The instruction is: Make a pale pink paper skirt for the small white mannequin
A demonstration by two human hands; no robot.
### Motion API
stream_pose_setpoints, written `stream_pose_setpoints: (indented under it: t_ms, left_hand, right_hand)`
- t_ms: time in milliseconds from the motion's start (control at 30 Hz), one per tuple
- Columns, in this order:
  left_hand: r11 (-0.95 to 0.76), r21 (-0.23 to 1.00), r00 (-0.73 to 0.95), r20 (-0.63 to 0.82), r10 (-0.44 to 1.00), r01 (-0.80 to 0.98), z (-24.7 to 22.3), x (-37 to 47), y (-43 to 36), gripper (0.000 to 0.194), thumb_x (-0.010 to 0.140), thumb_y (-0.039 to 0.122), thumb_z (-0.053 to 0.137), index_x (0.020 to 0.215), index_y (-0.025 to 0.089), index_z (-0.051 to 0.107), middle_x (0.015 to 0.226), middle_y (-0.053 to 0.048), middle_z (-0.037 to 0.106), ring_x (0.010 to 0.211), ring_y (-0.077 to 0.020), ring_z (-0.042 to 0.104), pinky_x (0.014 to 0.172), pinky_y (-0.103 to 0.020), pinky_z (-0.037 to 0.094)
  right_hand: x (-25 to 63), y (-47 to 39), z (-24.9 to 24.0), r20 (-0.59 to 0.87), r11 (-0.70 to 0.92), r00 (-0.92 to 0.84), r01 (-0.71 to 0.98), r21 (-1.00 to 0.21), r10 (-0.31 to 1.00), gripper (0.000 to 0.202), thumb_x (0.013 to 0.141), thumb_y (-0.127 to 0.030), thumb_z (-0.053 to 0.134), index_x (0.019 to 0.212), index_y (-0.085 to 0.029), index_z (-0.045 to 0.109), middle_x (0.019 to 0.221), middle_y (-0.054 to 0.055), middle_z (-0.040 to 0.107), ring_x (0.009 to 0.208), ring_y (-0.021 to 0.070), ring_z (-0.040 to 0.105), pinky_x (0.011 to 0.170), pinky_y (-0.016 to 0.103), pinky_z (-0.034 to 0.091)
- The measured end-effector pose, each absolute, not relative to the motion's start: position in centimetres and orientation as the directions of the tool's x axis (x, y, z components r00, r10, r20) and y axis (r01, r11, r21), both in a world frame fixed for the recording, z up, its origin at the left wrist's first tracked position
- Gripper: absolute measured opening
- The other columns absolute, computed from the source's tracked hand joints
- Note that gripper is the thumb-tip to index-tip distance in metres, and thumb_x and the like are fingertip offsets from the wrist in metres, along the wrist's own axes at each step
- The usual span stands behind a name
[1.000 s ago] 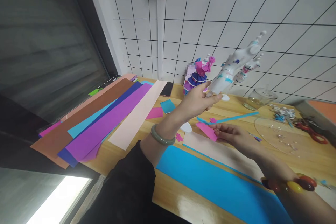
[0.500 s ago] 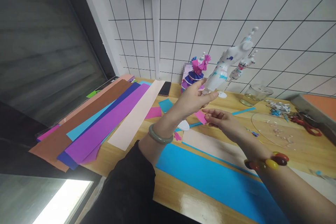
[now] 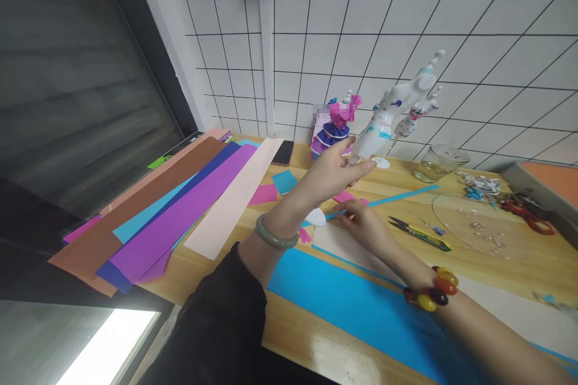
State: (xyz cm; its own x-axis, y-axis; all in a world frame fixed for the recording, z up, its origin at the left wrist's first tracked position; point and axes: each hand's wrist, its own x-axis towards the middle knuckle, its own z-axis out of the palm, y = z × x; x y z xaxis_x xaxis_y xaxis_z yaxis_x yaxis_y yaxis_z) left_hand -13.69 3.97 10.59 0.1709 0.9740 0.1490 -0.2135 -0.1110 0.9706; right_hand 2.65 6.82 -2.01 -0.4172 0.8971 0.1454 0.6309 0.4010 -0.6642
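Note:
A white dress-form figurine (image 3: pixel 383 114), streaked with blue, leans up to the right. My left hand (image 3: pixel 332 171) grips it low, near its base, with fingers and thumb around it. My right hand (image 3: pixel 365 225) is low over the table, its fingers bent together at the left part of a narrow blue strip (image 3: pixel 397 195). Whether it pinches the strip or something else is hidden. Just behind those fingers lies a pink paper piece (image 3: pixel 343 196). A white oval piece (image 3: pixel 316 216) and a pink cutout (image 3: pixel 305 234) lie to the left.
Thread snips (image 3: pixel 419 233) lie right of my hand, near a clear dish (image 3: pixel 478 207). A glass jar (image 3: pixel 440 162), red-handled scissors (image 3: pixel 528 216) and a dressed figurine (image 3: pixel 335 129) stand or lie behind. Coloured paper strips (image 3: pixel 180 210) fan out left; a blue sheet (image 3: pixel 343 301) lies in front.
My right hand has moved left and down toward the table; the pink piece that was at its fingertips no longer shows in them. The snips have come into view. My left hand is almost still.

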Motion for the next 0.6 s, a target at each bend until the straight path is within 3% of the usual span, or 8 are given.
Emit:
stream_pose_setpoints:
  t_ms: [167, 333, 467, 600]
  left_hand:
    - [-0.156, 0.968, 0.268, 0.207, 0.941, -0.198, 10.3, -13.7, 4.1, 0.051, 0.085, 0.025, 0.069, 0.133, 0.017, 0.052, 0.065, 0.006, 0.043, 0.050, -0.0044, 0.033, 0.047, -0.020, 0.023]
    - [-0.140, 0.968, 0.264, 0.194, 0.945, -0.210, 10.7, -13.8, 3.9, 0.039, 0.085, 0.021, 0.069, 0.122, 0.017, 0.055, 0.063, 0.007, 0.042, 0.048, -0.0032, 0.031, 0.045, -0.019, 0.020]
    - [-0.069, 0.977, 0.232, 0.115, 0.966, -0.200, 11.1, -13.7, 3.8, 0.030, 0.088, 0.017, 0.064, 0.116, 0.018, 0.053, 0.060, 0.008, 0.046, 0.044, -0.0028, 0.032, 0.043, -0.019, 0.017]
    - [-0.043, 0.983, 0.237, 0.085, 0.968, -0.177, 10.9, -13.3, 3.9, 0.019, 0.092, 0.018, 0.059, 0.109, 0.018, 0.049, 0.056, 0.009, 0.045, 0.041, -0.0023, 0.031, 0.042, -0.018, 0.016]
  right_hand:
    - [-1.8, 2.6, -1.8, 0.079, 0.489, -0.579, 0.598, -0.635, 0.811, 0.019, 0.088, -0.025, 0.055, 0.073, -0.020, 0.065, 0.069, 0.003, 0.067, 0.061, 0.0165, 0.059, 0.057, 0.027, 0.041]
    - [-2.4, 1.6, -0.6, 0.058, 0.516, -0.620, 0.592, -0.619, 0.782, 0.014, 0.089, -0.025, 0.056, 0.080, -0.021, 0.067, 0.080, 0.003, 0.071, 0.069, 0.0160, 0.061, 0.062, 0.026, 0.043]
    - [1.8, 3.3, -0.7, 0.049, 0.459, -0.534, 0.671, -0.583, 0.844, 0.019, 0.086, -0.020, 0.051, 0.092, -0.020, 0.069, 0.092, 0.007, 0.072, 0.080, 0.0192, 0.064, 0.072, 0.030, 0.045]
    - [6.3, 5.0, -2.2, 0.018, 0.387, -0.453, 0.738, -0.552, 0.891, 0.012, 0.079, -0.024, 0.055, 0.080, -0.020, 0.066, 0.083, 0.006, 0.069, 0.072, 0.0201, 0.060, 0.068, 0.032, 0.043]
